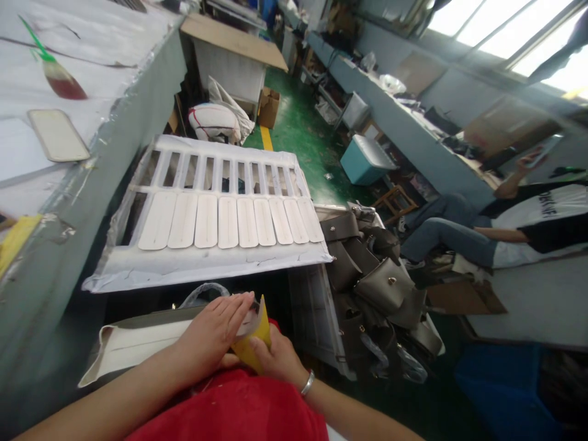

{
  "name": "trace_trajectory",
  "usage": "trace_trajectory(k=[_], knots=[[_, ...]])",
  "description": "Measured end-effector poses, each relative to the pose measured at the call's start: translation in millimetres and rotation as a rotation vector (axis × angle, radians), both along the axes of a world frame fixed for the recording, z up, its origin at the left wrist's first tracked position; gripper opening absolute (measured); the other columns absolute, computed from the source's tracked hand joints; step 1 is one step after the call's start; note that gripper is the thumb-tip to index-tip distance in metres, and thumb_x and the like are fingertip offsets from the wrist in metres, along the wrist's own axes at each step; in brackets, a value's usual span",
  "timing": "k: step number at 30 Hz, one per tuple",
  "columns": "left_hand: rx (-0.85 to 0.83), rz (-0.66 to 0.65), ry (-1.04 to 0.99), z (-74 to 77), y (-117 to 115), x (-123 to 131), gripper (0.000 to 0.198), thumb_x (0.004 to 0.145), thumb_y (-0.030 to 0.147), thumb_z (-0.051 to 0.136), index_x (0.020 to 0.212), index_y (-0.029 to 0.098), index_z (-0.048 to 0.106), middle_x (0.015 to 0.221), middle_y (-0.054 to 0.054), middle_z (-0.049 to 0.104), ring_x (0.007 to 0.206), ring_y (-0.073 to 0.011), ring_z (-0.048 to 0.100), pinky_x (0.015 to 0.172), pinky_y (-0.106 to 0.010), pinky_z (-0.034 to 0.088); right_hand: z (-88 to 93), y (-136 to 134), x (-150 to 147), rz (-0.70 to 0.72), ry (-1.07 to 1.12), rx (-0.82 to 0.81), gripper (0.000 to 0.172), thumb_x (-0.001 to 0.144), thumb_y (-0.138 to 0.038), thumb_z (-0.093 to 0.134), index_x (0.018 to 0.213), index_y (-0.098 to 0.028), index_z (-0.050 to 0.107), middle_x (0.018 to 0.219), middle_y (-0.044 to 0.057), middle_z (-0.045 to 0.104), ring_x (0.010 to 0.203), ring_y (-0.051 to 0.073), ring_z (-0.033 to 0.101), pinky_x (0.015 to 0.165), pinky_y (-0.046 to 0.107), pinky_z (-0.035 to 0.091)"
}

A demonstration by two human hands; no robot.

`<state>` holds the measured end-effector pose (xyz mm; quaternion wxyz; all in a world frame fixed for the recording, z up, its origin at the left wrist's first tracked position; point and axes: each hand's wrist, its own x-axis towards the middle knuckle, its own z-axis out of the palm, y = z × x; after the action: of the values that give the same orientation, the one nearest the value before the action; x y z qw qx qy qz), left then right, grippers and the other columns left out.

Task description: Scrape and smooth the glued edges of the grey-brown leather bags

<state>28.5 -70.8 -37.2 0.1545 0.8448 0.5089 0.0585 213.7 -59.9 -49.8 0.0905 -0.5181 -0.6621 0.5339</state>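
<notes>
A handbag [142, 346] lies on its side across my lap, with a cream panel facing up, dark olive sides and a plastic-wrapped handle [206, 291]. My left hand [215, 327] rests flat over the bag's right end, fingers stretched out and close together. At that same end my right hand [280, 355] grips a curved yellow sheet [255, 350], thumb on its near face. The sheet stands against the bag's end beside my left fingertips; its lower part is hidden by my hands.
Ahead, several cream rounded strips [206, 220] lie in a row on a white slatted rack [206, 260]. At right, a crate [316, 312] holds olive bags [386, 285]. A bench [151, 79] on the left carries a glue bottle [64, 79]. A seated person [459, 229] is at far right.
</notes>
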Motion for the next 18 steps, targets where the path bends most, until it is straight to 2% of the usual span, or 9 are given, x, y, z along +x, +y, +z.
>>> trace_trajectory(k=[2, 4, 5, 7, 10, 12, 13, 15, 18], knots=[[-0.022, 0.022, 0.046, 3.1, -5, 2, 0.091, 0.063, 0.04, 0.065, 0.138, 0.006, 0.023, 0.14, -0.018, 0.033, 0.125, -0.0273, 0.034, 0.104, -0.04, 0.026, 6.4, -4, 8, -0.073, 0.065, -0.203, 0.04, 0.079, -0.049, 0.047, 0.099, -0.015, 0.05, 0.076, 0.007, 0.064, 0.065, 0.022, 0.061, 0.058, 0.035, 0.049], [-0.029, 0.081, 0.095, 5.8, -12, 1, 0.088, 0.065, 0.045, 0.064, 0.137, 0.008, 0.028, 0.139, -0.018, 0.034, 0.125, -0.0291, 0.035, 0.103, -0.043, 0.026, 13.7, -5, 22, -0.179, 0.194, -0.396, 0.04, 0.077, -0.054, 0.05, 0.09, -0.016, 0.049, 0.055, 0.0, 0.058, 0.043, 0.017, 0.053, 0.041, 0.029, 0.044], [-0.029, 0.11, 0.112, 7.0, -16, -2, 0.087, 0.066, 0.048, 0.063, 0.136, 0.009, 0.03, 0.139, -0.018, 0.034, 0.125, -0.03, 0.035, 0.102, -0.045, 0.026, 17.8, -5, 31, -0.264, 0.281, -0.433, 0.042, 0.076, -0.056, 0.052, 0.088, -0.016, 0.048, 0.051, -0.002, 0.055, 0.039, 0.014, 0.05, 0.037, 0.025, 0.04], [-0.029, 0.144, 0.125, 8.6, -24, -9, 0.085, 0.067, 0.053, 0.062, 0.136, 0.012, 0.032, 0.139, -0.017, 0.034, 0.126, -0.0305, 0.034, 0.103, -0.046, 0.025, 26.9, -4, 44, -0.466, 0.495, -0.391, 0.04, 0.073, -0.053, 0.059, 0.084, -0.016, 0.049, 0.056, -0.001, 0.056, 0.041, 0.01, 0.049, 0.039, 0.021, 0.038], [-0.025, 0.148, 0.127, 9.3, -35, -15, 0.084, 0.069, 0.053, 0.061, 0.137, 0.014, 0.031, 0.141, -0.015, 0.031, 0.128, -0.0295, 0.032, 0.104, -0.047, 0.022, 39.3, 1, 43, -0.676, 0.825, -0.349, 0.034, 0.067, -0.038, 0.071, 0.086, -0.017, 0.052, 0.069, -0.001, 0.058, 0.053, 0.008, 0.052, 0.054, 0.023, 0.046], [0.002, 0.163, 0.126, 8.9, -40, -15, 0.083, 0.069, 0.051, 0.063, 0.137, 0.016, 0.03, 0.142, -0.015, 0.029, 0.129, -0.0296, 0.03, 0.105, -0.047, 0.02, 43.6, 7, 28, -0.746, 0.941, -0.321, 0.034, 0.063, -0.031, 0.073, 0.087, -0.018, 0.053, 0.073, -0.002, 0.057, 0.059, 0.009, 0.054, 0.063, 0.028, 0.05], [0.017, 0.172, 0.124, 8.7, -41, -13, 0.083, 0.068, 0.05, 0.064, 0.137, 0.017, 0.03, 0.142, -0.015, 0.029, 0.129, -0.0299, 0.03, 0.105, -0.047, 0.02, 44.1, 12, 18, -0.776, 0.957, -0.285, 0.032, 0.064, -0.031, 0.072, 0.086, -0.017, 0.053, 0.071, -0.002, 0.057, 0.058, 0.01, 0.054, 0.062, 0.03, 0.05], [0.042, 0.192, 0.121, 8.7, -42, -8, 0.083, 0.067, 0.05, 0.065, 0.137, 0.02, 0.031, 0.142, -0.015, 0.03, 0.128, -0.0315, 0.03, 0.104, -0.049, 0.019, 42.3, 23, -3, -0.805, 0.956, -0.159, 0.029, 0.066, -0.036, 0.068, 0.081, -0.016, 0.052, 0.064, -0.002, 0.054, 0.052, 0.011, 0.051, 0.053, 0.028, 0.047], [0.057, 0.215, 0.129, 9.6, -39, 3, 0.082, 0.065, 0.049, 0.067, 0.136, 0.024, 0.033, 0.141, -0.014, 0.032, 0.126, -0.0341, 0.032, 0.102, -0.052, 0.021, 34.2, 42, -28, -0.77, 1.0, 0.01, 0.033, 0.068, -0.038, 0.066, 0.089, -0.017, 0.051, 0.056, -0.007, 0.044, 0.042, 0.006, 0.039, 0.043, 0.021, 0.035]])
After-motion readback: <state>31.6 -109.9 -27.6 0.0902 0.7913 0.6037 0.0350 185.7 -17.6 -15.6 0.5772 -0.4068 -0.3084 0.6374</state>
